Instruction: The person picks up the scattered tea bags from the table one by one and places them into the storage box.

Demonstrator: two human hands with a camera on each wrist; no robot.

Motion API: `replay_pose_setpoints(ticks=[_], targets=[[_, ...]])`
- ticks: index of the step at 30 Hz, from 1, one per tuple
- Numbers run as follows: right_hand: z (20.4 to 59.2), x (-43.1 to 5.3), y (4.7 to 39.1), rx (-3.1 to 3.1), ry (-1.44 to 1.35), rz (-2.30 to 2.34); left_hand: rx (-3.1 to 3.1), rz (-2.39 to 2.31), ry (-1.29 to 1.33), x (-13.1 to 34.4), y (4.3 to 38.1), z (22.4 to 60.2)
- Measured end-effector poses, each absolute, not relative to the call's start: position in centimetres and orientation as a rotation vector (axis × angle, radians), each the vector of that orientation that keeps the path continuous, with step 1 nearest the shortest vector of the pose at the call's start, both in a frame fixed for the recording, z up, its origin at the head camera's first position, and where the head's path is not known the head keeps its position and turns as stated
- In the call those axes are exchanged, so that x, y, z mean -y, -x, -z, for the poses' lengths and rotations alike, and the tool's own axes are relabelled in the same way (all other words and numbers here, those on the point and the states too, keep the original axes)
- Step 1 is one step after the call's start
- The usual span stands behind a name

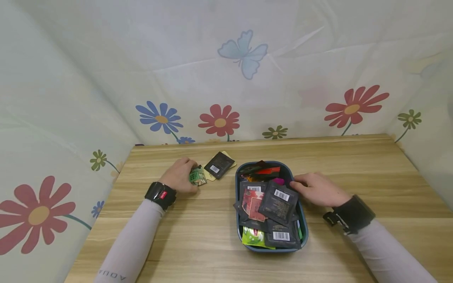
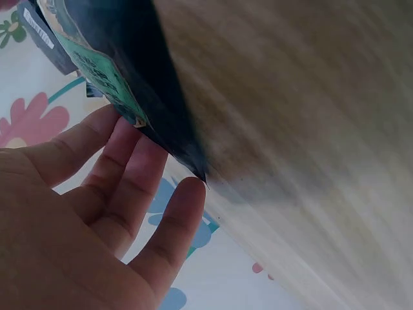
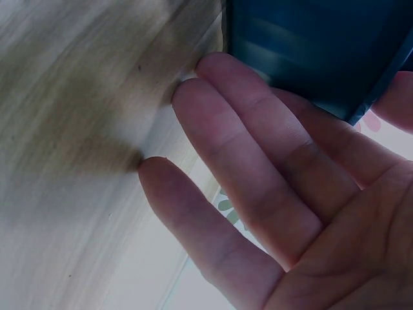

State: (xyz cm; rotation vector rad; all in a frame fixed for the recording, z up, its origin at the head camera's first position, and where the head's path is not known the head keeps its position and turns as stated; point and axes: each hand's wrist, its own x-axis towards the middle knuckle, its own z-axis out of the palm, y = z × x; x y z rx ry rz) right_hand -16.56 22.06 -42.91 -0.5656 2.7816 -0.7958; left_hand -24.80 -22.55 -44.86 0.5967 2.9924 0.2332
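Observation:
My left hand [image 1: 179,175] holds a small green sachet [image 1: 197,176] by its edges, low over the table. Close up in the left wrist view, the fingertips [image 2: 190,194] lie along the sachet's dark lower edge beside its green label [image 2: 103,77]. Just beyond it, a black sachet [image 1: 220,164] with a barcode lies over pale yellow packets [image 1: 209,175]. At the right side of a dark blue bin [image 1: 242,240], my right hand [image 1: 320,189] grips the rim, thumb at the top and fingers against the outer wall [image 3: 303,58]. The other fingertips [image 3: 161,174] reach down to the tabletop.
The bin is heaped with sachets: several black ones [image 1: 279,202], a red-and-pink one [image 1: 254,204] and a lime green one [image 1: 253,236]. Wood-grain table [image 1: 198,236] surrounds it. A white flowered sheet [image 1: 301,98] rises behind the table and along both sides.

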Motion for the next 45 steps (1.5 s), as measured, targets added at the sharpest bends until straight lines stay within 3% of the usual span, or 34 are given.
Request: replay_pose_setpoints(ticks=[23, 36, 45], targets=[[42.8, -22.2, 16.6, -2.775, 0.560, 0.810, -3.088, -0.305, -0.669, 21.6, 25.4, 44.7], [42.9, -21.8, 16.5, -2.812, 0.574, 0.776, -2.997, -0.553, -1.193, 13.5, 20.7, 37.7], [42.8, -21.9, 16.5, -2.800, 0.540, 0.787, -2.902, -0.482, -1.386, 7.1, 19.2, 35.7]])
